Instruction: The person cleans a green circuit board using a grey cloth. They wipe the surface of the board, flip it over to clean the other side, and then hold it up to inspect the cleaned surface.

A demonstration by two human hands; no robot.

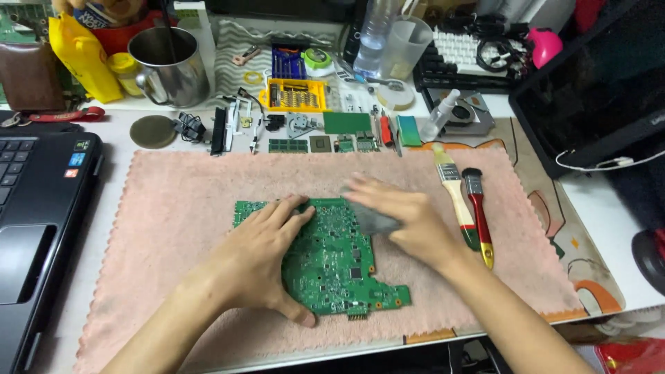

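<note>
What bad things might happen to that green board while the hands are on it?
The right hand looks blurred, pressing a grey piece on the green circuit board; hard rubbing might knock off tiny parts. The left hand lies flat on the board, so it may press on its small parts. The pink towel is fuzzy, so lint might catch on the board.

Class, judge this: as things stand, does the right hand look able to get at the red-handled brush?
Probably yes. The right hand rests on the pink cloth beside the red-handled brush, with only the wooden-handled brush lying between them.
</note>
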